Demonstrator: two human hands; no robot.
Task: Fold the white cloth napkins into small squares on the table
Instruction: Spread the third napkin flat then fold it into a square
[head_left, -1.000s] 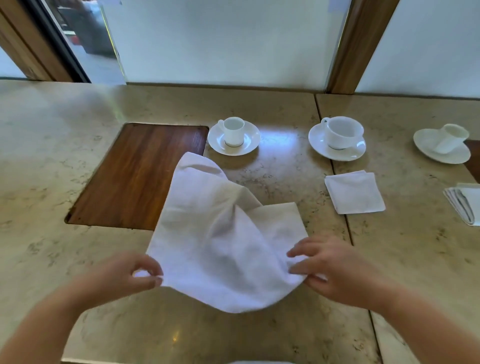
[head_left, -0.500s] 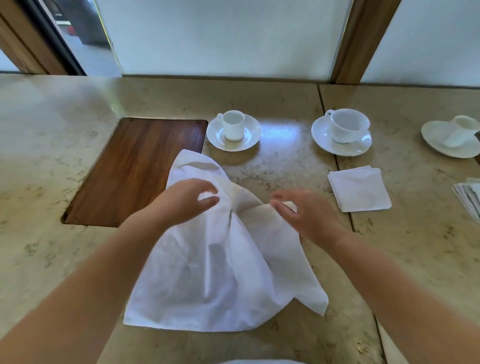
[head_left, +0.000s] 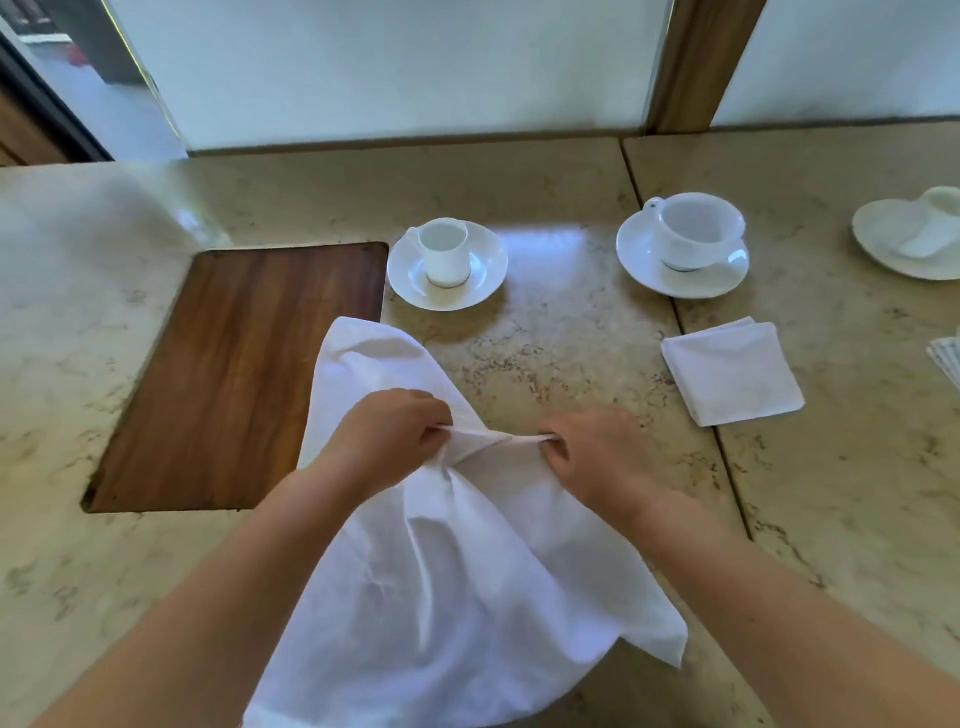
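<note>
on the beige stone table (head_left: 545, 171) the white napkin (head_left: 441, 597) lies spread and wrinkled in front of the person, and the left hand (head_left: 387, 439) and right hand (head_left: 592, 452) each pinch its upper edge with closed fingers, stretching it tight between them, while a folded napkin (head_left: 732, 371) rests to the right.

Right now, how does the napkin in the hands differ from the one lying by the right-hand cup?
The held napkin is opened out and rumpled; the folded napkin is a small flat square. The left hand and right hand pinch the first; the second lies untouched. Both are white cloth.
</note>
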